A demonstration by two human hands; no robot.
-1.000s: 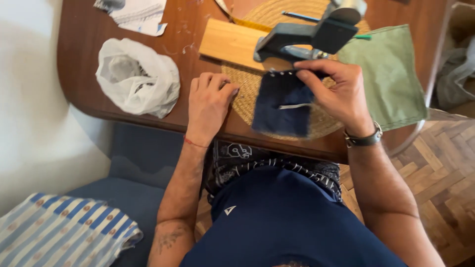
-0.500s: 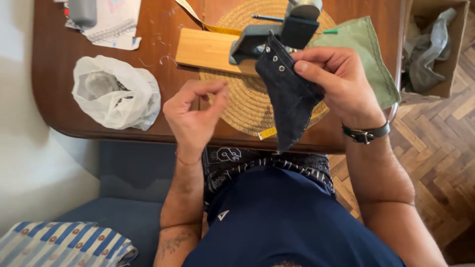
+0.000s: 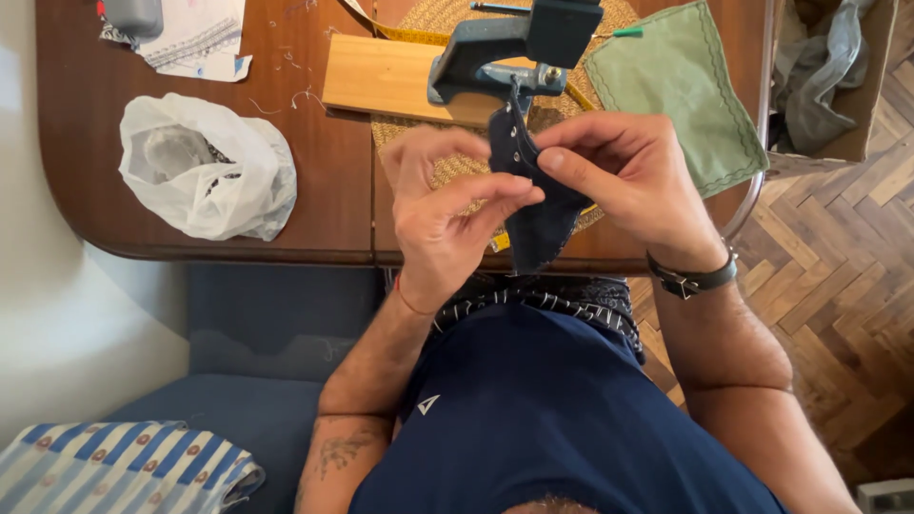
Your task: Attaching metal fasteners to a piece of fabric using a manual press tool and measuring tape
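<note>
Denim piece (image 3: 533,205), already with some metal snaps along its edge, is pinched between fingers of left hand (image 3: 440,214) and right hand (image 3: 624,176), just before the press (image 3: 509,48), not yet under it

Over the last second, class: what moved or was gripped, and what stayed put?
The dark denim piece rose off the woven mat into the air. The left hand left the table and pinched it beside the right hand, which kept hold. The press tool, white bag and green cloth stayed.
</note>
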